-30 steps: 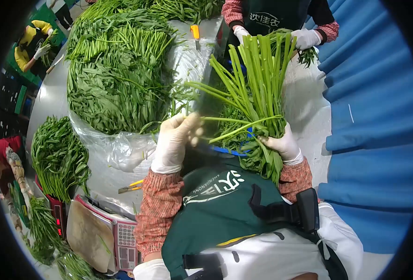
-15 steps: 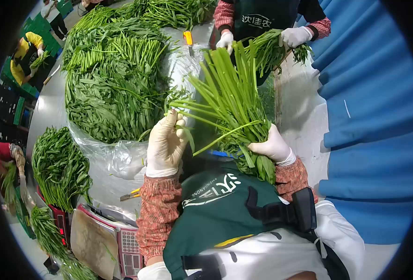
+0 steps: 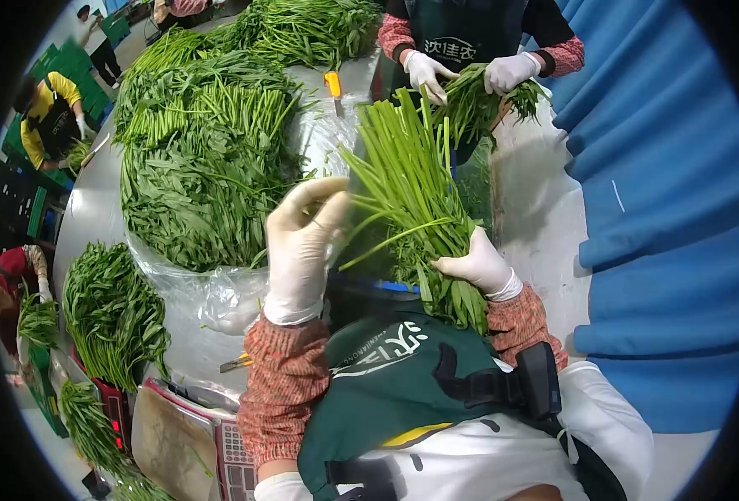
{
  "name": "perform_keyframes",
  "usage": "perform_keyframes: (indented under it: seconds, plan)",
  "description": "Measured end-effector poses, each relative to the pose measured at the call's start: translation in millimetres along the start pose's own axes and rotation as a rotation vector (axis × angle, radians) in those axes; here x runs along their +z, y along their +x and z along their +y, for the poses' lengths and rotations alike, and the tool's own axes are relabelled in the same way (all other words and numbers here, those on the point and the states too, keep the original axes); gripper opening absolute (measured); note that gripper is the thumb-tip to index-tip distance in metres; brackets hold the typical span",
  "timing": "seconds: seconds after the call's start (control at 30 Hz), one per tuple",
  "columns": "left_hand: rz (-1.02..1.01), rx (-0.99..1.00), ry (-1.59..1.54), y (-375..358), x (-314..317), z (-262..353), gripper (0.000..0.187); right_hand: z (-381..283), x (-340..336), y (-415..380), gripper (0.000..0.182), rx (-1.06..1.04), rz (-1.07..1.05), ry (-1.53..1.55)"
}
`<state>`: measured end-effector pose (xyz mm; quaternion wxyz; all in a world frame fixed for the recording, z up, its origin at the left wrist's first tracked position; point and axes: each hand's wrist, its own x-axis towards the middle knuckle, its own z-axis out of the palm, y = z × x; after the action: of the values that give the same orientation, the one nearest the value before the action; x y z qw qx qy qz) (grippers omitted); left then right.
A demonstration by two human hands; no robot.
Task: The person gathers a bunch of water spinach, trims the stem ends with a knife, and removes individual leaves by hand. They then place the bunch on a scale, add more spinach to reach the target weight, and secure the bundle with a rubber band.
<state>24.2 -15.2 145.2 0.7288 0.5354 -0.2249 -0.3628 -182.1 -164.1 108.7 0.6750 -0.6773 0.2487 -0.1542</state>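
- Right hand [image 3: 484, 267]: fingers wrapped around the leafy end of the bunch [image 3: 411, 171], stems pointing away.
- Left hand [image 3: 297, 255]: fingers curled beside the stems; whether they pinch one, I cannot tell.
- Just beyond the stems: a co-worker's gloved hands [image 3: 510, 73] holding greens [image 3: 471, 104].
- Left: big leafy heap [image 3: 202, 200], yellow-handled knife [image 3: 333, 85], scale [image 3: 173, 438].
- Right: blue curtain [image 3: 662, 259].

The wearer's two hands, left hand [image 3: 297, 255] and right hand [image 3: 486, 264], and one bunch [image 3: 409, 171], centre; one yellow-handled knife [image 3: 333, 85], upper centre; one keypad scale [image 3: 173, 438], lower left.
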Motion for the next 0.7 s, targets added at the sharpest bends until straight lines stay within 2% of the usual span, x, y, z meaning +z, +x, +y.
perform_keyframes:
  seconds: [0.03,0.07,0.1,0.17,0.27,0.3,0.33,0.4,0.5,0.6,0.63,0.7]
  plan:
    - [-0.021,0.073,0.14,2,7,-3,0.021,1,1,0,0.058,-0.001,-0.023,-0.004]
    - [-0.086,0.072,0.219,4,9,-6,0.025,3,2,1,0.057,-0.002,-0.049,-0.007]
    - [-0.127,0.032,0.299,6,11,-4,0.026,5,2,1,0.051,-0.039,-0.071,-0.035]
    - [-0.172,-0.019,0.363,9,12,-7,0.026,4,5,-1,0.051,-0.037,-0.092,-0.06]
    - [-0.151,0.321,0.955,12,2,-20,0.024,8,2,-1,0.058,-0.02,-0.123,-0.078]
    - [-0.073,0.561,1.286,10,-1,-19,0.023,10,0,-1,0.058,-0.03,-0.122,-0.116]
    - [0.072,0.623,1.417,7,0,-18,0.026,11,0,0,0.058,-0.04,-0.121,-0.154]
    - [-0.002,0.57,1.311,9,-7,-17,0.026,11,1,0,0.057,-0.011,-0.105,-0.115]
    - [0.017,0.205,0.649,8,-5,-14,0.026,9,0,-1,0.055,0.027,-0.129,-0.115]
    - [0.003,0.174,0.46,11,-3,-21,0.026,6,6,0,0.053,0.015,-0.197,-0.088]
    - [-0.035,0.054,0.232,7,-1,-15,0.025,5,6,2,0.055,0.016,-0.225,-0.127]
    - [-0.036,0.043,0.137,7,-7,-25,0.023,6,10,1,0.057,0.026,-0.233,-0.13]
